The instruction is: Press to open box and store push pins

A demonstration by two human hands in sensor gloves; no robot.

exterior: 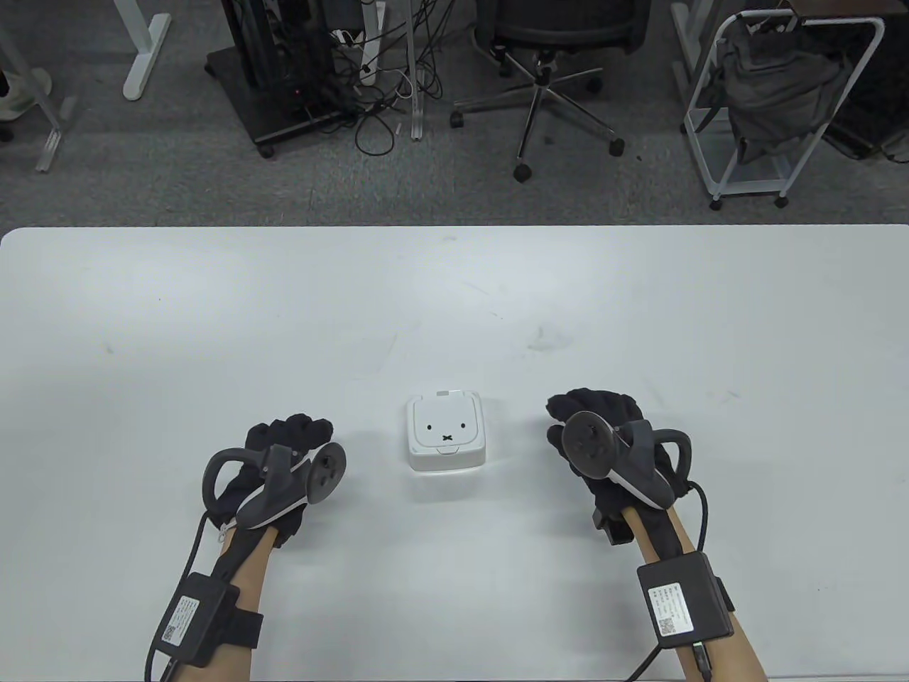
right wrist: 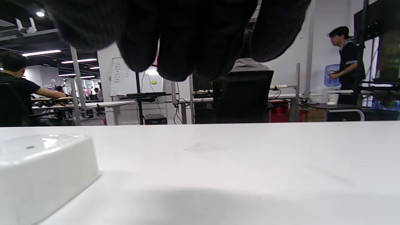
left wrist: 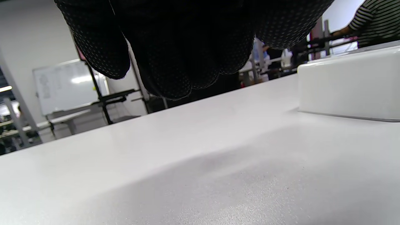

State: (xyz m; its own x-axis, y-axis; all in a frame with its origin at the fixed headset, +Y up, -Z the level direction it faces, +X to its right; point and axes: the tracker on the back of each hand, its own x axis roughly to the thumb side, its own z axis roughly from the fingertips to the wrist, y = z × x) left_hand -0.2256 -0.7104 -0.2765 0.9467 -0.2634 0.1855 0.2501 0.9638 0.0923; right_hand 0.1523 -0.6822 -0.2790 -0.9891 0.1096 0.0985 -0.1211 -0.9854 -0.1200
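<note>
A small white box (exterior: 446, 433) with a printed rabbit face sits lid-down and closed near the front middle of the white table (exterior: 213, 320). My left hand (exterior: 295, 437) rests on the table a little to the left of the box, apart from it, with its fingers (left wrist: 175, 47) loosely curled and holding nothing. My right hand (exterior: 593, 412) rests to the right of the box, also apart and holding nothing, and its fingers (right wrist: 187, 37) hang loosely. The box's side shows in the left wrist view (left wrist: 350, 84) and the right wrist view (right wrist: 43, 168). I see no push pins.
Beyond the table's far edge stand an office chair (exterior: 547, 64), a white cart with a grey bag (exterior: 774, 106) and a rack with cables (exterior: 284, 78). People (right wrist: 347, 56) at other desks appear in the wrist views.
</note>
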